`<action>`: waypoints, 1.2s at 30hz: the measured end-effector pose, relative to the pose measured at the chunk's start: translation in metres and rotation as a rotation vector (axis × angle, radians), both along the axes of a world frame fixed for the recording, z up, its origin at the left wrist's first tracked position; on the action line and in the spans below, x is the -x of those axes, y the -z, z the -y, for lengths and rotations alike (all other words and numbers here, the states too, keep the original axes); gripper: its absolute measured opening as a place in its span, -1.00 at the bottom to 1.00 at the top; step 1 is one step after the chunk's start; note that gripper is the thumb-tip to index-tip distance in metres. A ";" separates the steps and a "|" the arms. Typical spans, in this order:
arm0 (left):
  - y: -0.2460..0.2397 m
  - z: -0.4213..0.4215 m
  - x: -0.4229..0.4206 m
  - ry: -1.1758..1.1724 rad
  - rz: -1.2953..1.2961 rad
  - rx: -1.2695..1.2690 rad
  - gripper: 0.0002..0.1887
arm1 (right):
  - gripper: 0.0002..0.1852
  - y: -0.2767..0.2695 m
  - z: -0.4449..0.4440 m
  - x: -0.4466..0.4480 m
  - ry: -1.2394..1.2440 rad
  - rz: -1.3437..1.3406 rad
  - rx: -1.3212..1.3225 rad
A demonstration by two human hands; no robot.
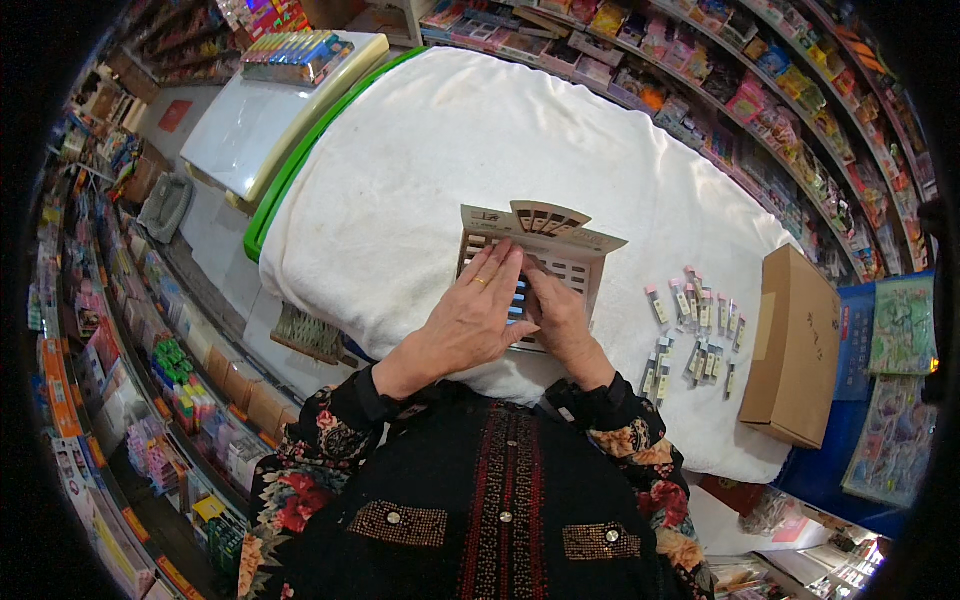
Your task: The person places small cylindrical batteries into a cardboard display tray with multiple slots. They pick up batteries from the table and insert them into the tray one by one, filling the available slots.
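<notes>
A cardboard display box with a raised printed back card and rows of slots stands in front of me on the white cloth. My left hand lies over its left and middle part, fingers stretched forward and close together; a gold-coloured ring is on one finger. Beside it, my right hand reaches into the middle of the box, its fingertips partly hidden behind the left. Whether either hand holds something cannot be seen. Blue-topped pieces show in slots between the hands. To the right lie loose small labelled tubes, several with pink caps.
A white cloth covers the table, which has a green edge. A brown cardboard box stands at the right. Beyond it are packaged goods. A white-topped chest stands far left. Stocked shelves surround the table.
</notes>
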State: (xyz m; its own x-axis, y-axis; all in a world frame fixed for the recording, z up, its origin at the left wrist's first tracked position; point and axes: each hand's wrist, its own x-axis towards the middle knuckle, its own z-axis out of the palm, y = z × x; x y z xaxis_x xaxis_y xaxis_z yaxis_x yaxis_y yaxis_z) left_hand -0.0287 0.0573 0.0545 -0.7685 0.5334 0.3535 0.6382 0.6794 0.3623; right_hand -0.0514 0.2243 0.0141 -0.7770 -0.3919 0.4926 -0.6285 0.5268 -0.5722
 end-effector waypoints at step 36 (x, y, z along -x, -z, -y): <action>-0.002 0.001 0.002 -0.117 0.068 -0.117 -0.40 | -0.87 -0.079 -0.094 -0.021 0.430 0.302 0.146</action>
State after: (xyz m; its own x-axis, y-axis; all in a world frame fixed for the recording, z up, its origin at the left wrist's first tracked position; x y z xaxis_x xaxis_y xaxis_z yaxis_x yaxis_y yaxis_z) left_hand -0.0303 0.0561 0.0570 -0.8470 0.3973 0.3531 0.5287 0.6985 0.4823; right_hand -0.0308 0.3180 0.0930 -0.9676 0.0484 0.2478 -0.1699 0.6012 -0.7808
